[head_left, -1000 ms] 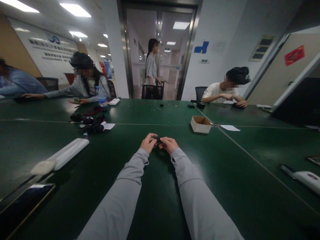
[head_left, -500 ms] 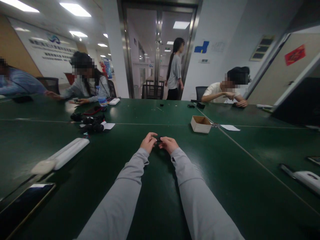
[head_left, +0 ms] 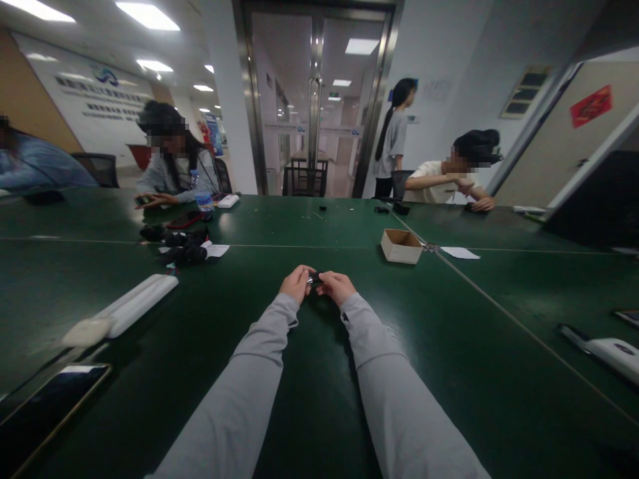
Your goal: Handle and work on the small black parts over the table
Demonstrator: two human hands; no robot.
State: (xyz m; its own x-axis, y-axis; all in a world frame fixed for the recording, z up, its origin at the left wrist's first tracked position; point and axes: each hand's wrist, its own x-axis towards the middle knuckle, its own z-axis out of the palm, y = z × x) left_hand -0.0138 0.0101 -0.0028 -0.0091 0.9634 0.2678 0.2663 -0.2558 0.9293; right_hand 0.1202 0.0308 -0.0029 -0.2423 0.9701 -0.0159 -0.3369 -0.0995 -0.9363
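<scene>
Both my hands meet just above the green table (head_left: 319,372), in front of me. Between them is a small black object with a shiny metal part (head_left: 313,278), too small for me to name its kind. The fingers of my left hand (head_left: 296,284) close on its shiny left end. My right hand (head_left: 338,287) pinches the black right end. Fingertips hide much of the object.
An open cardboard box (head_left: 401,247) stands beyond my right hand, near a white paper (head_left: 460,253). Black gear (head_left: 184,253) lies to the left, with a white power strip (head_left: 142,303) and a phone (head_left: 54,406) closer. Several people are around the table's far side.
My left fingers have closed in on the object, and more of its shiny part shows. Across the table, a walking person has moved right; a seated person's hand has drawn in.
</scene>
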